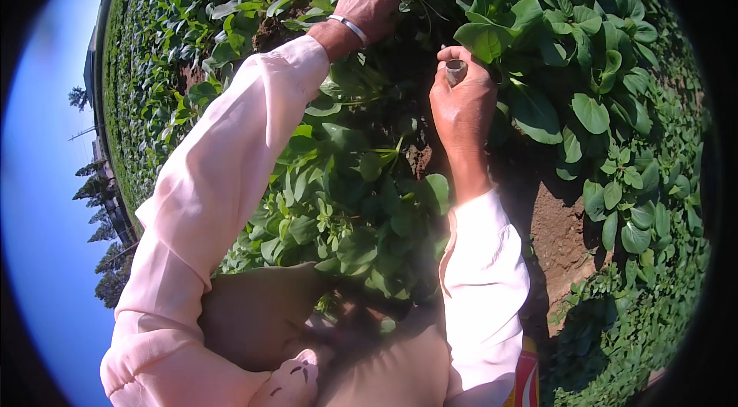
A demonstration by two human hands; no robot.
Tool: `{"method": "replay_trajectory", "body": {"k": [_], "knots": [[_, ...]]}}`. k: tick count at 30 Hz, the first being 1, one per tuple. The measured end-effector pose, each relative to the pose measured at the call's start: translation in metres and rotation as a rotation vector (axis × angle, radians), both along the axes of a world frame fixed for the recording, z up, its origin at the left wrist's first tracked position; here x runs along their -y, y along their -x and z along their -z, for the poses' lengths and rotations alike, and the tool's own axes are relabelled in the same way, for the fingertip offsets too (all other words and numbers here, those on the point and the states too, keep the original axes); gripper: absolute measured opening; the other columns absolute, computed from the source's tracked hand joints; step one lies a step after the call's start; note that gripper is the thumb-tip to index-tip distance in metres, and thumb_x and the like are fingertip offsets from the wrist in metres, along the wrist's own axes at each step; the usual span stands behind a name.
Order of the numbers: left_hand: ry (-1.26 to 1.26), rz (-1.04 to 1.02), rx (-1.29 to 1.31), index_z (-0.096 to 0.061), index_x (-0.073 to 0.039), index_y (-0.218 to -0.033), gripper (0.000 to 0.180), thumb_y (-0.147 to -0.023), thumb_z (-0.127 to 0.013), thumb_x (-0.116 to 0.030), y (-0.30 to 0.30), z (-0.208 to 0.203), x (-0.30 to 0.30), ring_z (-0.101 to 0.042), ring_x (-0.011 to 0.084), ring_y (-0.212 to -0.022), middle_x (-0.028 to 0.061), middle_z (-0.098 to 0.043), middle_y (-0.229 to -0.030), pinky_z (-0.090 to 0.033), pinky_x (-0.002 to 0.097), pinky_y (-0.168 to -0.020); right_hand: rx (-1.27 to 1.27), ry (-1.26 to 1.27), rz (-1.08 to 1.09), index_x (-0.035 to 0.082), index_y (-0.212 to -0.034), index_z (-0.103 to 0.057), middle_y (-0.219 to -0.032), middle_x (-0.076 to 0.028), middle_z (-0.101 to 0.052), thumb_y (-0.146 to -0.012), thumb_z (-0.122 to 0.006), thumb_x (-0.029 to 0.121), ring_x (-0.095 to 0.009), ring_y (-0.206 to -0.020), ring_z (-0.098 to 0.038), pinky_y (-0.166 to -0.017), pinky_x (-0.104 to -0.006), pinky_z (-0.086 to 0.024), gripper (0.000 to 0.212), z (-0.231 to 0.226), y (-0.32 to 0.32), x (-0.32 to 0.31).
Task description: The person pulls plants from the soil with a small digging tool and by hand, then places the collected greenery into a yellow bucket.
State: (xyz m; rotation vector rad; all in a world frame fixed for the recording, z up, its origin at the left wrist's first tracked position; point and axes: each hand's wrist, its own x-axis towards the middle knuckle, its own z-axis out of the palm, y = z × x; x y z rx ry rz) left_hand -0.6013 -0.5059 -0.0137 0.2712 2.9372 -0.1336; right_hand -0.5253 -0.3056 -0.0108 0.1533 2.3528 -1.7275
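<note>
My left hand (373, 11) reaches in among the leaves at the top centre, a pale bracelet (350, 29) round its wrist. Its fingers curl down closed beside thin stems, and leaves and shadow mostly hide the tips and whatever they grip. To the right and nearer me, my right hand (465, 103) is wrapped round a tool with a hollow, round, greyish handle end (456, 71). The rest of that tool is hidden by the fist and the foliage. Broad-leaved green plants (523, 30) crowd right up to this hand, and their leaves touch its fingers.
More leafy plants (354, 207) grow between my forearms. Bare brown soil (557, 234) shows to the right, bordered by low green growth (653, 315). Crop rows run off to the upper left. A red and yellow item (526, 376) is beside my right sleeve at the lower edge.
</note>
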Motion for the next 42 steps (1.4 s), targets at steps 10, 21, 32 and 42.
{"method": "replay_trajectory", "body": {"k": [10,21,32,42], "knots": [[0.073,-0.090,0.095,-0.069,-0.005,-0.080,0.016,-0.073,-0.067,-0.020,0.039,0.008,-0.012,-0.068,0.0288,-0.071,0.0171,-0.065,-0.071,-0.052,0.0386,-0.062,-0.054,-0.042,-0.044,0.006,-0.090,-0.063,-0.077,-0.012,-0.068,-0.078,-0.063,0.003,-0.030,-0.073,-0.068,-0.064,-0.0369,-0.052,0.012,-0.006,0.013,0.007],[-0.708,-0.285,-0.135,-0.065,-0.009,-0.110,0.031,-0.080,-0.068,-0.016,-0.022,-0.032,0.042,-0.065,0.0282,-0.082,0.0124,-0.068,-0.093,-0.051,0.0380,-0.071,0.016,0.110,-0.070,0.005,-0.092,-0.062,-0.067,-0.008,-0.062,-0.081,-0.061,-0.005,-0.017,-0.059,-0.061,-0.059,-0.0288,-0.048,0.015,-0.016,-0.037,-0.036],[-0.070,-0.139,0.049,-0.064,-0.008,-0.099,0.027,-0.073,-0.067,-0.018,-0.028,0.011,-0.031,-0.064,0.0391,-0.084,0.0188,-0.067,-0.088,-0.053,0.0494,-0.068,0.052,0.007,-0.121,0.009,-0.096,-0.060,-0.065,-0.010,-0.064,-0.078,-0.063,-0.003,-0.027,-0.061,-0.065,-0.058,-0.0363,-0.049,0.022,-0.017,-0.059,-0.030],[-0.650,-0.389,0.125,-0.066,-0.009,-0.111,0.033,-0.079,-0.068,-0.015,-0.014,-0.025,0.034,-0.067,0.0324,-0.087,0.0157,-0.070,-0.093,-0.053,0.0389,-0.076,-0.019,-0.039,-0.258,0.009,-0.094,-0.058,-0.065,-0.010,-0.065,-0.075,-0.064,-0.003,-0.031,-0.065,-0.066,-0.057,-0.0398,-0.049,0.023,-0.024,-0.063,-0.039]]}}
